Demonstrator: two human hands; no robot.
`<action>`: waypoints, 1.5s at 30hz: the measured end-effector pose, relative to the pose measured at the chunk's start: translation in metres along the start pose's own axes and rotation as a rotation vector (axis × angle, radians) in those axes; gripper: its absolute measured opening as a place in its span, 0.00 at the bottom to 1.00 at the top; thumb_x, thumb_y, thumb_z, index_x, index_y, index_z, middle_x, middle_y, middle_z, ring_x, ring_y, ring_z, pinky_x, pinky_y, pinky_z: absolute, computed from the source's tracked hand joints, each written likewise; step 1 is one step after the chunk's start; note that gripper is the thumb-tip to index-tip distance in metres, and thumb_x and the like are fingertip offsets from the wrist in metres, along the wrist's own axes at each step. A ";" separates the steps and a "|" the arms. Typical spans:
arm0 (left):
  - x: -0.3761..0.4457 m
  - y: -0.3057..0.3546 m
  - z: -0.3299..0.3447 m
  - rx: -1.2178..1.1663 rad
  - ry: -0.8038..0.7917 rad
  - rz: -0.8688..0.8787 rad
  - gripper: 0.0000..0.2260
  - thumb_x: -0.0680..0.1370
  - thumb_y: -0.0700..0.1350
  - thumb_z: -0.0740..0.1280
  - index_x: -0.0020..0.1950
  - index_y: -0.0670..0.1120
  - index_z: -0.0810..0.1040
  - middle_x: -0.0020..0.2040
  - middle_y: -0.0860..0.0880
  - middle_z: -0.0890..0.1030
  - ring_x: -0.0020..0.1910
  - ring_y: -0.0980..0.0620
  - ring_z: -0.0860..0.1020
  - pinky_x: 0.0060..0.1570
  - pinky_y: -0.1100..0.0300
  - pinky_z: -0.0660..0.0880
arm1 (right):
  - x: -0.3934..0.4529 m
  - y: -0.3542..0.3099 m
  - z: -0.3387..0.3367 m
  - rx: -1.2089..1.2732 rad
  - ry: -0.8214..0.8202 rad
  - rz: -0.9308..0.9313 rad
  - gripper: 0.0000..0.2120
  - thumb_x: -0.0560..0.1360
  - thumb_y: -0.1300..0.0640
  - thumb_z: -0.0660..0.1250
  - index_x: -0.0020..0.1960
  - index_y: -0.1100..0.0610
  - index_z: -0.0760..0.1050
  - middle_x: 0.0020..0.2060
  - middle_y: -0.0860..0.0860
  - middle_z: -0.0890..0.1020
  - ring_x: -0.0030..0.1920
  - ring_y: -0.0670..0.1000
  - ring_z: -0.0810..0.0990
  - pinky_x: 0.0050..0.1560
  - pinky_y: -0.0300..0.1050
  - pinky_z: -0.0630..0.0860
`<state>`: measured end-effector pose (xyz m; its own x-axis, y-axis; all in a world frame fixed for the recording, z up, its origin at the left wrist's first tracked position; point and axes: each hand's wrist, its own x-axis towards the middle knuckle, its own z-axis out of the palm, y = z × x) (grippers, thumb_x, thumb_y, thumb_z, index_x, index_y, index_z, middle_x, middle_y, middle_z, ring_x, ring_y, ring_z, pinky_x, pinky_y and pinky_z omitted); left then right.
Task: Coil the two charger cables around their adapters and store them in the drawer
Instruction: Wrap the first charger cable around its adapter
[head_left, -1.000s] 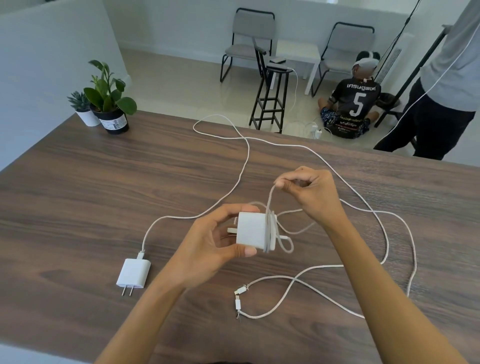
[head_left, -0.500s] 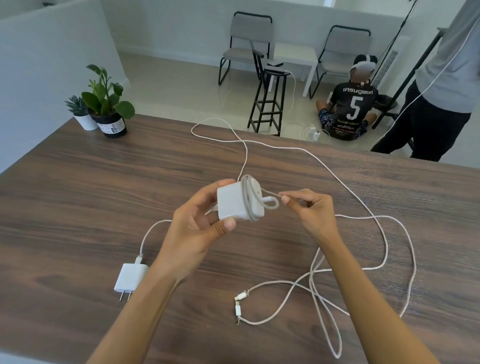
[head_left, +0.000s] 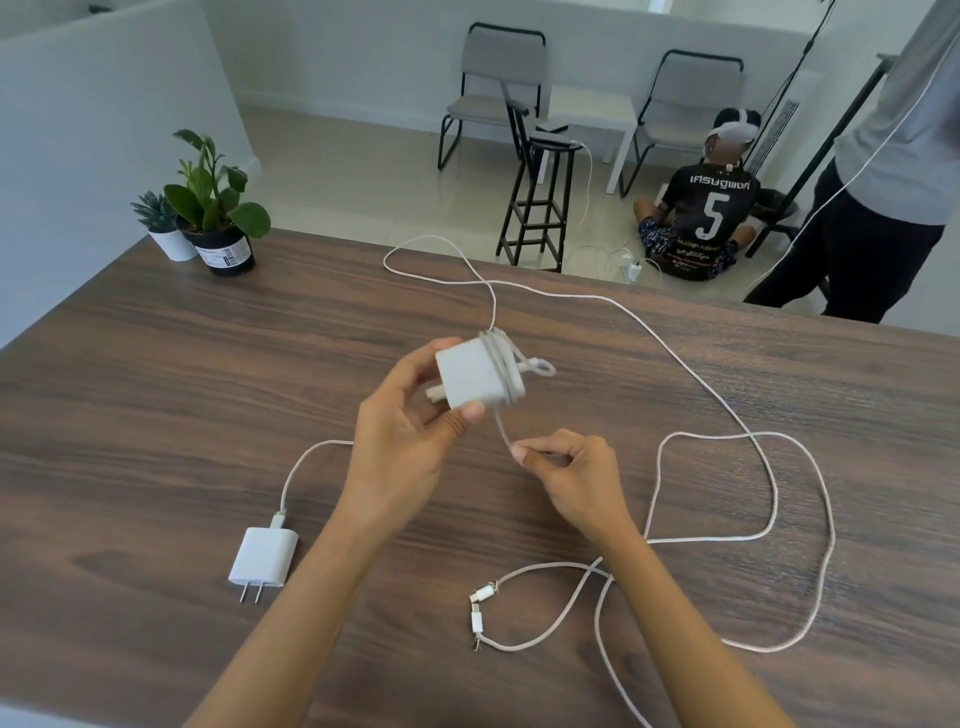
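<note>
First adapter (head_left: 475, 376) is held above the table (head_left: 156, 415) in left hand (head_left: 410, 447) grip, few turns wound; its cable (head_left: 504, 431) is pinched by right hand (head_left: 571, 478). Most cable left loose. Second adapter (head_left: 264, 557) untouched; drawer unseen.

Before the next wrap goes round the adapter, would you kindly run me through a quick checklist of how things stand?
1. Left hand grips the held adapter firmly: ok.
2. Right hand pinches the cable close below the adapter: ok.
3. Wraps already on the adapter sit together: ok.
4. Loose cable free of knots: cannot tell; the strands cross.
5. Second adapter out of the way: ok.
6. Drawer within reach: cannot tell, not in view.
</note>
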<state>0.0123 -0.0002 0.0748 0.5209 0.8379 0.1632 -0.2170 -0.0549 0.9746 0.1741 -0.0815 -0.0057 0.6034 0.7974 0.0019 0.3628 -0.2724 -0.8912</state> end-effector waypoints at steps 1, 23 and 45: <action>0.005 -0.001 -0.002 0.021 0.044 0.016 0.22 0.71 0.32 0.71 0.64 0.42 0.72 0.54 0.53 0.80 0.50 0.61 0.79 0.45 0.68 0.76 | -0.005 -0.001 0.001 -0.009 0.013 -0.012 0.07 0.68 0.53 0.75 0.38 0.40 0.83 0.34 0.41 0.83 0.41 0.41 0.80 0.45 0.38 0.72; 0.004 -0.056 -0.004 0.393 0.008 0.054 0.27 0.69 0.37 0.75 0.61 0.60 0.72 0.59 0.52 0.74 0.55 0.51 0.78 0.55 0.50 0.77 | -0.028 -0.087 -0.048 -0.156 0.062 -0.412 0.04 0.68 0.59 0.76 0.38 0.50 0.84 0.30 0.42 0.77 0.27 0.42 0.70 0.31 0.29 0.61; -0.038 -0.009 0.001 0.020 -0.327 -0.123 0.25 0.67 0.27 0.72 0.60 0.43 0.75 0.58 0.50 0.80 0.55 0.54 0.79 0.50 0.64 0.75 | 0.031 -0.047 -0.057 0.162 0.033 -0.182 0.06 0.66 0.60 0.75 0.43 0.57 0.84 0.38 0.62 0.83 0.37 0.45 0.78 0.41 0.34 0.73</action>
<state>-0.0049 -0.0322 0.0598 0.7795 0.6211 0.0817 -0.1220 0.0225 0.9923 0.2164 -0.0744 0.0619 0.5627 0.8065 0.1813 0.3508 -0.0343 -0.9358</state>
